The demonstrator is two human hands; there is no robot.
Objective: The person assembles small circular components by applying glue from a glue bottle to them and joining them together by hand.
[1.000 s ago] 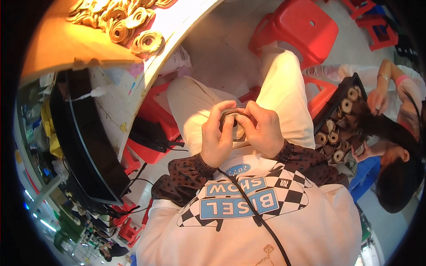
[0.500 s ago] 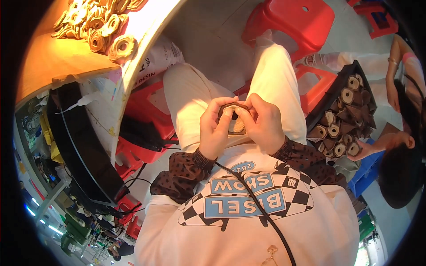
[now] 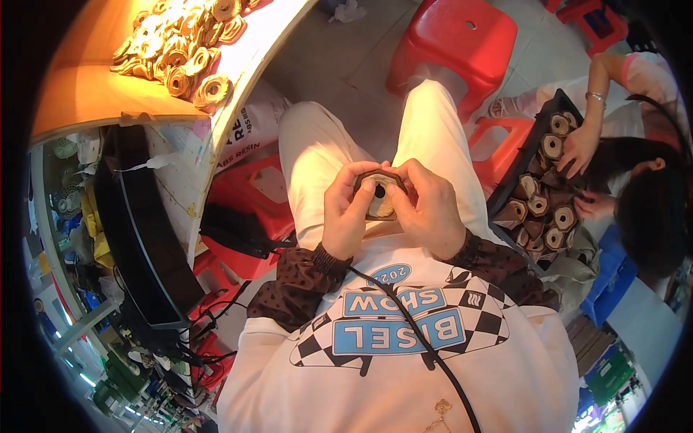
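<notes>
Over my lap, both hands grip a brown many-sided piece (image 3: 380, 207) with a cream, ring-shaped face and a dark hole in its middle. My left hand (image 3: 342, 211) closes round its left side, thumb lying on the cream face. On the opposite side my right hand (image 3: 433, 213) holds it the same way, fingers curled behind the rim. The piece's underside is hidden by my fingers. Similar brown pieces with cream rings (image 3: 553, 147) fill a black crate (image 3: 521, 167) to my right.
A co-worker's hand (image 3: 580, 149) reaches into the crate from the right. At the upper left, a wooden table (image 3: 83, 90) carries a pile of cream-brown rings (image 3: 177, 50). Red stools (image 3: 458, 36) stand ahead, and a white sack (image 3: 253, 128) lies below the table edge.
The piece in my hands has tipped so its cream face and hole show more fully. The co-worker's arm has moved into the crate. My view has shifted slightly.
</notes>
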